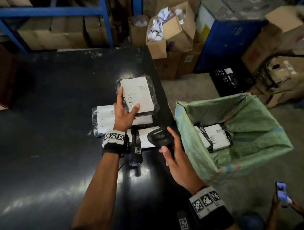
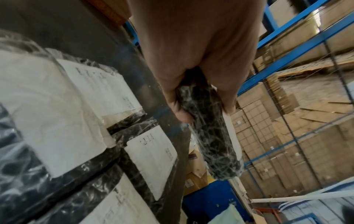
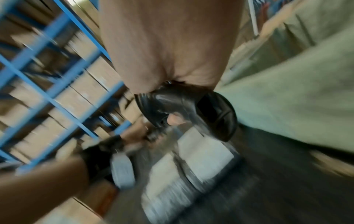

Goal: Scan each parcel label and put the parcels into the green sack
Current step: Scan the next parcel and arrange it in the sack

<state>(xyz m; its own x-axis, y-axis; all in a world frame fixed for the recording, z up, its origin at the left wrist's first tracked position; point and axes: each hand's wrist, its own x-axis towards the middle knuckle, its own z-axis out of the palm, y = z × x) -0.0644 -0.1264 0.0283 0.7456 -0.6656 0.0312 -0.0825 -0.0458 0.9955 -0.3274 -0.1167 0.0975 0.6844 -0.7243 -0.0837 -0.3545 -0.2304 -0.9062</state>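
Observation:
My left hand (image 1: 125,109) grips a black plastic-wrapped parcel (image 1: 137,94) with a white label, lifted above the black table (image 1: 59,111); in the left wrist view thumb and fingers pinch that parcel's edge (image 2: 208,130). Other labelled parcels (image 1: 104,120) lie on the table under and beside it, also seen as a stack (image 2: 76,121). My right hand (image 1: 174,154) holds a black barcode scanner (image 1: 159,137) near the table's right edge; the scanner (image 3: 184,109) shows in the blurred right wrist view. The green sack (image 1: 235,114) stands open to the right with one parcel (image 1: 214,137) inside.
Cardboard boxes (image 1: 171,34) and a blue bin (image 1: 226,42) stand beyond the table. A black crate (image 1: 232,80) sits on the floor behind the sack. Blue shelving (image 1: 50,13) holds boxes at the back. Another person's hand holds a phone (image 1: 282,194) at lower right.

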